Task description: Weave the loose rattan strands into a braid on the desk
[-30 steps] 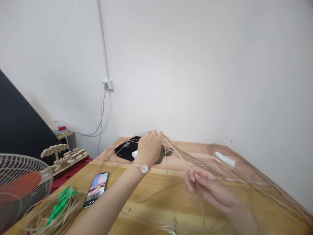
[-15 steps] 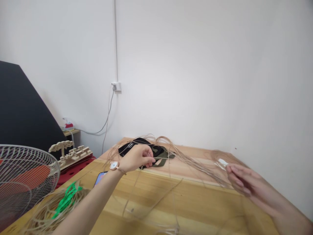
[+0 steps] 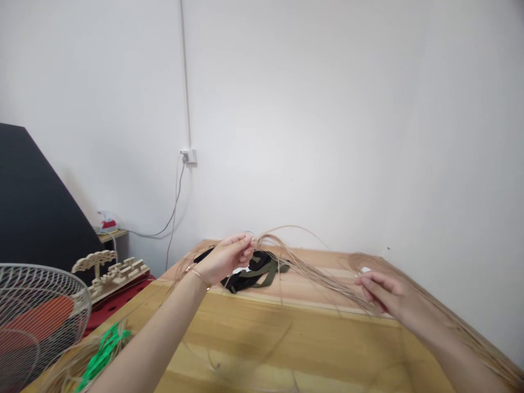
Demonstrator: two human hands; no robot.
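My left hand [image 3: 235, 255], a bracelet at its wrist, is closed in a pinch over the back of the table, on a thin tan cane strand [image 3: 295, 226] that arches away to the right. Beside its fingertips runs a loose bundle of cane strands [image 3: 303, 266]. Under it lie a black pouch and dark green strap [image 3: 268, 273], partly hidden. To the right, my right hand [image 3: 382, 292] is pinched near the bundle's end. A small white piece [image 3: 365, 269] shows just behind its fingertips; whether they hold it or a thin strand is unclear.
A cane coil with a green tie [image 3: 102, 355] lies at the wooden table's [image 3: 327, 349] left front. Beyond that edge stand a fan [image 3: 41, 316] and a pale wooden model [image 3: 110, 273]. More cane strands [image 3: 470, 333] run along the right edge. A wall [image 3: 327, 109] bounds the back.
My left hand has risen and turned over, its watch face now out of sight. My right hand has moved left, its fingers more pinched. The view has shifted slightly; the phone is no longer visible.
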